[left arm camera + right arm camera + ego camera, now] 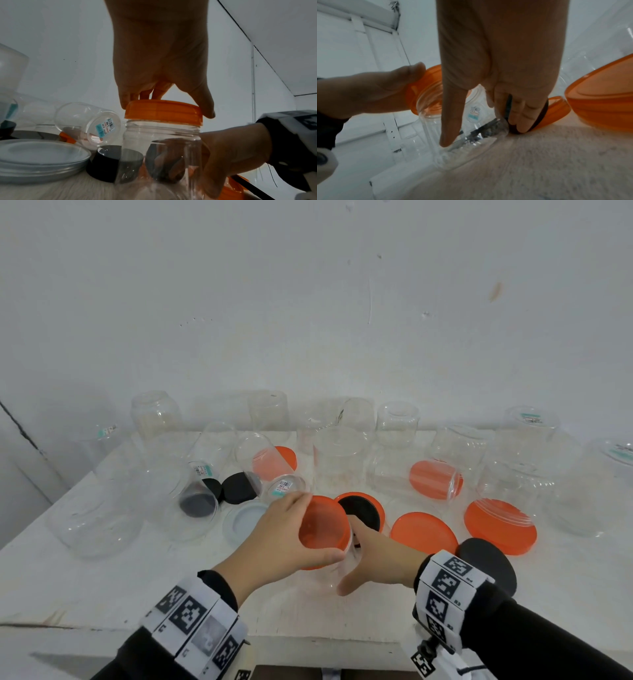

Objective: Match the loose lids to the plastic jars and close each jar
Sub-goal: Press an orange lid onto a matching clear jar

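Observation:
A small clear plastic jar is near the table's front middle, with an orange lid on its mouth. My left hand grips the lid's rim from above, thumb on one side and fingers on the other. In the left wrist view the orange lid caps the jar. My right hand wraps the jar's body, thumb on the near side and fingers on the far side. The right wrist view shows the jar leaning, its base by the tabletop.
Several clear jars stand upside down or lie along the back by the white wall. Loose orange lids, black lids and a pale lid lie around my hands. The table's front edge is close.

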Action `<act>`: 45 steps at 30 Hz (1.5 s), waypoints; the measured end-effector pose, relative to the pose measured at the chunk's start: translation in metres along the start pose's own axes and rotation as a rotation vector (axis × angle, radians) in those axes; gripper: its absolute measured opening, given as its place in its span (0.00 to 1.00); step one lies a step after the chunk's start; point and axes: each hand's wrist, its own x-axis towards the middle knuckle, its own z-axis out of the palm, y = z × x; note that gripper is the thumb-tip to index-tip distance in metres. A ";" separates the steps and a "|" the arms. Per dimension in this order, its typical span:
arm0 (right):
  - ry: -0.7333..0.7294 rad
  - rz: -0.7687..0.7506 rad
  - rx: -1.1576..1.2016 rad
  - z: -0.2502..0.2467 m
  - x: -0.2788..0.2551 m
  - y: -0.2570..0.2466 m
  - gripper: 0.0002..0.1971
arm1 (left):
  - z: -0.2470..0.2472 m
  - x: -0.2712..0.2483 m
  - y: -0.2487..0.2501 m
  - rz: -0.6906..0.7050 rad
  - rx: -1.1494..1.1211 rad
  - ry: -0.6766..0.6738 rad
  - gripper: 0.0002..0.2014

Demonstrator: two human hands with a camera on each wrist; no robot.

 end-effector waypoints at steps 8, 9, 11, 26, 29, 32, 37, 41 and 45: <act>0.001 -0.010 -0.048 0.000 -0.001 0.006 0.50 | 0.012 0.005 0.005 0.033 0.038 -0.052 0.55; 0.000 -0.013 -0.048 0.000 0.000 0.006 0.50 | 0.013 0.005 0.006 0.041 0.051 -0.045 0.54; 0.000 -0.014 -0.044 -0.001 0.001 0.007 0.50 | 0.015 0.005 0.007 0.052 0.060 -0.029 0.52; -0.035 -0.055 0.005 -0.041 -0.008 -0.013 0.52 | 0.020 -0.022 -0.037 -0.111 -0.558 -0.153 0.67; -0.065 -0.095 -0.124 -0.041 -0.005 -0.035 0.53 | 0.026 -0.021 -0.034 -0.050 -0.652 -0.180 0.55; -0.114 -0.148 -0.333 -0.035 0.002 -0.054 0.53 | 0.031 -0.019 -0.031 0.000 -0.711 -0.150 0.47; -0.227 -0.134 -0.664 -0.031 0.011 -0.076 0.55 | 0.037 -0.016 -0.034 -0.047 -0.695 -0.107 0.46; -0.259 -0.106 -0.787 -0.029 0.012 -0.085 0.55 | 0.040 -0.014 -0.037 -0.078 -0.700 -0.102 0.48; -0.242 -0.098 -0.825 -0.027 0.012 -0.086 0.54 | 0.042 -0.015 -0.039 -0.087 -0.677 -0.086 0.46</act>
